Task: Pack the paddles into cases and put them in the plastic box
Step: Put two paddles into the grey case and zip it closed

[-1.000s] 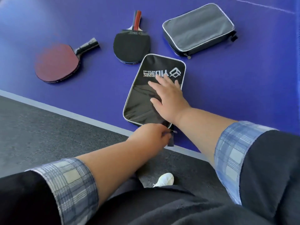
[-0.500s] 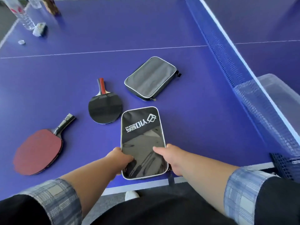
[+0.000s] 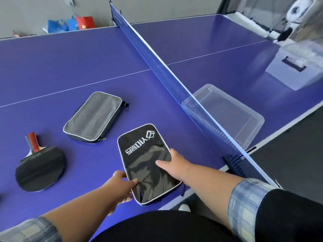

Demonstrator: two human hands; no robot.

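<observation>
Both hands grip the black case (image 3: 147, 163): left hand (image 3: 125, 185) fingers pinching its near-left edge, right hand (image 3: 174, 165) fingers its right edge.

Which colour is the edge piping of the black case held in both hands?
White or pale grey piping on the black case, seen in the head view.

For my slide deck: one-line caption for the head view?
Both hands, left hand and right hand, grip the black case near the clear plastic box.

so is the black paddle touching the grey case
Apart. The head view shows a clear strip of blue table between the black paddle and the grey case.
</observation>
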